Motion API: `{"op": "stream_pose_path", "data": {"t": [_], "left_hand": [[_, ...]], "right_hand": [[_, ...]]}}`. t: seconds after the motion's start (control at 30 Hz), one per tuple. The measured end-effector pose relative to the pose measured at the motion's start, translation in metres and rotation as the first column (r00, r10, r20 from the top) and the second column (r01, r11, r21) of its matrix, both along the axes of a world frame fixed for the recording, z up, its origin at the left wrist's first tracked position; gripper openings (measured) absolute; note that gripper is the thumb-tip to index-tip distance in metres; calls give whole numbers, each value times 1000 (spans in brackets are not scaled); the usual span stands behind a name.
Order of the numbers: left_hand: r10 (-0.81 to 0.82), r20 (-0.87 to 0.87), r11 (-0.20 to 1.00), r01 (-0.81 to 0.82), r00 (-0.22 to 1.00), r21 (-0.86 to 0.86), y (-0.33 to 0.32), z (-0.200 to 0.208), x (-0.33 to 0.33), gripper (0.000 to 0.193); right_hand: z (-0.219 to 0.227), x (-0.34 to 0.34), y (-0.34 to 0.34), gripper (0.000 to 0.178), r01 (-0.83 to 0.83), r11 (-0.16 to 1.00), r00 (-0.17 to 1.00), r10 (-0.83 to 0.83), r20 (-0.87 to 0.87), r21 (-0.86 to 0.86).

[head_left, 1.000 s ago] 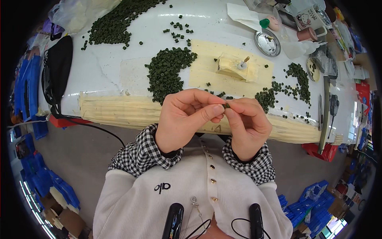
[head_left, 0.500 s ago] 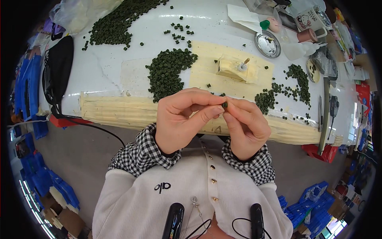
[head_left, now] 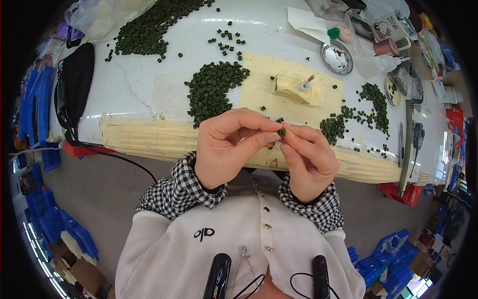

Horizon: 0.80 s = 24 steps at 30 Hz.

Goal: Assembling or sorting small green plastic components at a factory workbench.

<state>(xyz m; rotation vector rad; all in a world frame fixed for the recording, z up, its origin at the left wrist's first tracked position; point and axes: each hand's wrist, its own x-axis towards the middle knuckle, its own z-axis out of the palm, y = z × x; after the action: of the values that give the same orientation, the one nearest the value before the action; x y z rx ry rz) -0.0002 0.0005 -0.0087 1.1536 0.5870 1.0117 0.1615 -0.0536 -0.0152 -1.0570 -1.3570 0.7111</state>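
Just over the table's front edge, my left hand [head_left: 224, 149] pinches a small dark green ring-shaped part [head_left: 282, 132] between thumb and index finger. My right hand [head_left: 313, 162] meets it from the other side, its bent fingertips touching the same part. The right thumb tip sits slightly below the part. Beyond my hands lies a dense pile of similar green parts [head_left: 211, 92]. A taped block [head_left: 294, 89] with a short upright peg stands on a yellowish taped patch [head_left: 259, 70] of the table. Smaller green pieces [head_left: 332, 128] are scattered to the right of it.
Another large green heap [head_left: 144, 35] spreads at the far left, near a clear plastic bag [head_left: 102, 17]. A black cloth item [head_left: 74, 89] hangs at the left edge. On the right are a round metal dish [head_left: 337, 57], a mug [head_left: 393, 27], tweezers [head_left: 401, 144] and a screwdriver-like tool [head_left: 418, 137].
My right thumb has dropped slightly away from the green part, which now shows more between the fingertips. Both hands otherwise stay in nearly the same place.
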Motion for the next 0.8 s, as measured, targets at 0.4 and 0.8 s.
{"op": "stream_pose_path", "data": {"t": [0.4, 0.8], "left_hand": [[7, -42, 999, -5, 999, 53, 0, 0, 0, 16], [3, -164, 995, 13, 986, 97, 2, 6, -3, 16]], "right_hand": [[3, 6, 1, 29, -21, 999, 992, 16, 127, 43], [3, 12, 4, 28, -5, 988, 946, -45, 320, 155]]}}
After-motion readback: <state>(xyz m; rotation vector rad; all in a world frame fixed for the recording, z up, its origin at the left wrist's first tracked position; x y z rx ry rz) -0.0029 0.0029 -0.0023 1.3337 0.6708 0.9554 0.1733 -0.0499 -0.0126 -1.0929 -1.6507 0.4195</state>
